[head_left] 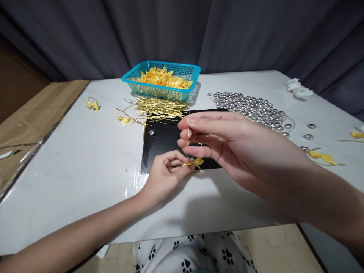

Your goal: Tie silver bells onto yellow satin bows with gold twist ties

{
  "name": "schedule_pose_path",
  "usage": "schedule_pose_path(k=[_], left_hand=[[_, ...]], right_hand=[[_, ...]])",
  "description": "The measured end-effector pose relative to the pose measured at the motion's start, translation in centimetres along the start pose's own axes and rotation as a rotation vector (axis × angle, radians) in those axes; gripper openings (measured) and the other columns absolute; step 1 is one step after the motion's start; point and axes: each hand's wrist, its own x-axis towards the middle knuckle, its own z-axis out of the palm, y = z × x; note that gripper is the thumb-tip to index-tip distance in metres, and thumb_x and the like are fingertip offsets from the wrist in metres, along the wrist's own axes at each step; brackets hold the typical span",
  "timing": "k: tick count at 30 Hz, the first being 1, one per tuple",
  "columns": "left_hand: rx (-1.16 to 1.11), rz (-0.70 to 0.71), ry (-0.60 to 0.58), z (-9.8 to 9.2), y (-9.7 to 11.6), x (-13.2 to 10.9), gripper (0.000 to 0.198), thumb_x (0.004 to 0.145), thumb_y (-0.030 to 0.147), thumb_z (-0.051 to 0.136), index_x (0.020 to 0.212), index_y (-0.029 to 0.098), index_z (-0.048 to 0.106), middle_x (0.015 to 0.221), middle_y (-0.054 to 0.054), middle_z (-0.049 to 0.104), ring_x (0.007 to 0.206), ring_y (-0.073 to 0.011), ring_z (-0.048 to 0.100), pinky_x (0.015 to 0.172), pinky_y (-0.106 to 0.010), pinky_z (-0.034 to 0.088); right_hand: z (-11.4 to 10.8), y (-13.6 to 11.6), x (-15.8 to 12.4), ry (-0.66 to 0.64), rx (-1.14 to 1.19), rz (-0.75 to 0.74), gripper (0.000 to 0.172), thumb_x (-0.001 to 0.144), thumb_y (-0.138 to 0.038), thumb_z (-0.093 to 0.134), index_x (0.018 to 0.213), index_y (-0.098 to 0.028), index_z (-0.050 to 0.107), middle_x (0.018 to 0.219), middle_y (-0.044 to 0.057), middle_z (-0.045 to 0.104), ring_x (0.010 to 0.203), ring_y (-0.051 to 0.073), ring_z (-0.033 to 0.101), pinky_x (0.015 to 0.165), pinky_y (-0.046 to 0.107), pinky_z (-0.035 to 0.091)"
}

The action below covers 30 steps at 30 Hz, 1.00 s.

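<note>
- Left hand: fingers curled in, thumb and fingertips pinching a small yellow bow at its knot. The low, tight pinch probably serves to stop the bow turning.
- Right hand: thumb and forefinger closed on the upper end of a thin gold wire, other fingers loosely extended. The wire runs down to the bow's middle; held high, likely to hold it taut.
- The bow and wire sit just above the near edge of the black mat, between the two hands.
- The black mat lies flat on the white worktop; its dark face probably makes the pale yellow and gold easier to see. One silver bell rests on its left part.
- Just behind the mat: a loose heap of gold wires, an easy reach away.
- Behind that heap: a teal basket filled with yellow ribbon pieces.
- Right of the mat, at its far corner: a spread of silver bells, a few strays further right.
- Well right of the mat: yellow bows on wire, apart from the raw stock.
- Left of the mat: a stray bow; further left, a bow with a bell.
- Far right behind the mat: crumpled white tissue.
</note>
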Motion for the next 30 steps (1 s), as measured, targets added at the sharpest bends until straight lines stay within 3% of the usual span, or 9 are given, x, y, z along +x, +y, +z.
schedule_pose_path(k=[7, 14, 23, 27, 30], left_hand=[[-0.003, -0.001, 0.055, 0.2, -0.1, 0.0, 0.011, 0.065, 0.013, 0.068, 0.061, 0.016, 0.058, 0.062, 0.001, 0.064, 0.061, -0.0116, 0.061, 0.066, -0.026, 0.048], [-0.028, 0.010, 0.038, 0.0, -0.1, 0.0, 0.011, 0.066, 0.013, 0.068, 0.062, 0.016, 0.059, 0.063, 0.001, 0.064, 0.063, -0.0106, 0.060, 0.064, -0.024, 0.047], [-0.028, -0.022, 0.064, 0.2, 0.4, -0.1, 0.012, 0.065, 0.013, 0.068, 0.061, 0.016, 0.058, 0.063, -0.001, 0.067, 0.062, -0.0118, 0.062, 0.063, -0.025, 0.047], [-0.061, -0.097, 0.022, 0.0, 0.6, 0.1, 0.012, 0.065, 0.012, 0.070, 0.061, 0.015, 0.059, 0.061, -0.002, 0.068, 0.058, -0.0111, 0.062, 0.060, -0.024, 0.048], [-0.126, -0.149, -0.007, -0.2, 0.8, 0.2, 0.008, 0.065, 0.010, 0.069, 0.063, 0.014, 0.063, 0.058, -0.001, 0.068, 0.055, -0.0097, 0.061, 0.060, -0.023, 0.049]], right_hand=[[0.7, -1.1, 0.3, 0.098, 0.139, 0.009, 0.022, 0.087, -0.018, 0.050, 0.066, -0.017, 0.058, 0.078, 0.003, 0.064, 0.083, 0.014, 0.066, 0.069, 0.021, 0.057], [0.8, -1.5, 0.3, 0.045, 0.178, 0.003, 0.022, 0.086, -0.014, 0.052, 0.066, -0.016, 0.059, 0.072, 0.002, 0.064, 0.081, 0.013, 0.067, 0.067, 0.018, 0.058], [0.5, -2.3, 0.3, 0.079, 0.053, -0.047, 0.023, 0.086, -0.012, 0.051, 0.065, -0.015, 0.060, 0.070, -0.002, 0.062, 0.084, 0.012, 0.067, 0.069, 0.016, 0.057], [-0.4, -2.0, 0.7, 0.176, 0.085, -0.023, 0.025, 0.087, -0.014, 0.049, 0.063, -0.016, 0.058, 0.073, -0.001, 0.062, 0.089, 0.013, 0.066, 0.074, 0.018, 0.056], [-2.4, -1.0, 1.5, 0.260, 0.207, -0.066, 0.025, 0.085, -0.009, 0.050, 0.062, -0.018, 0.055, 0.074, 0.001, 0.061, 0.092, 0.012, 0.064, 0.078, 0.015, 0.055]])
